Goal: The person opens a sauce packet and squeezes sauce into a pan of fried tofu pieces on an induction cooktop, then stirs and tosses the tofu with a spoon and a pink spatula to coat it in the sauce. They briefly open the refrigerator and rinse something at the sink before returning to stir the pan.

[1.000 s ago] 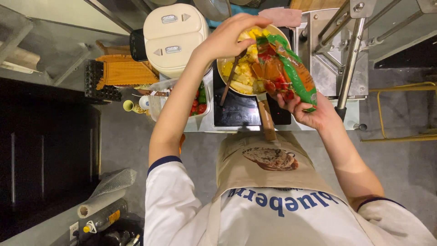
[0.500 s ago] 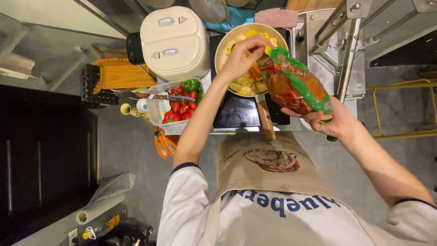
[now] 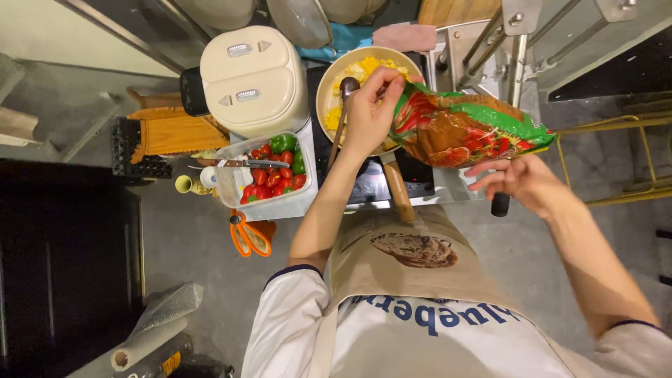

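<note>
Over the pan point(image 3: 329, 94), a crinkled red-green bag point(image 3: 462, 129) (left hand point(image 3: 367, 115) pinching it)

Left arm stretched forward and up from the shoulder, elbow nearly straight, sleeve pushed to the upper arm, forearm bare. Left hand point(image 3: 369, 112) has its back to the camera, wrist bent slightly, fingers curled and pinched shut in a tight grip. Right arm reaches out to the side, elbow bent, forearm bare. Right hand point(image 3: 518, 183) lower than the left, palm turned up, fingers spread and loosely curved, grip open, thumb apart from the fingers.
</note>
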